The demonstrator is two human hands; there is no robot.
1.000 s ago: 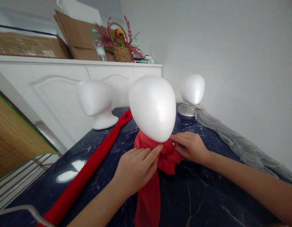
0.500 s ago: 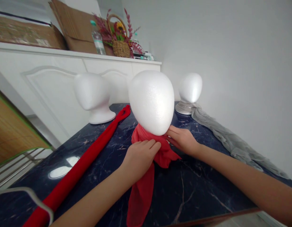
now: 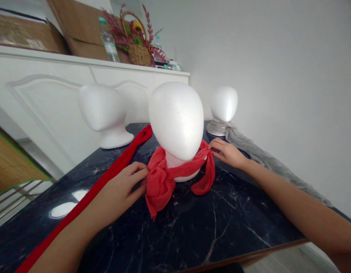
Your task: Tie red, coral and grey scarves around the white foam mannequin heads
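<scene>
A coral-red scarf is looped loosely around the neck of a white foam mannequin head in the middle of the table. One bunched end hangs at the left front and another drops at the right. My left hand grips the scarf's left side, its fingertips partly hidden by the cloth. At the right of the neck, my right hand pinches the scarf between thumb and fingers. The neck and part of the base show under the loop.
A bright red scarf lies lengthwise at the left, near a bare foam head. Back right, a third foam head wears a grey scarf. The dark marble-patterned table ends at a front edge. Behind stands a white cabinet.
My hands have moved apart from the front of the neck, left and right. The scarf is spread wider, and its long front tail no longer hangs toward me.
</scene>
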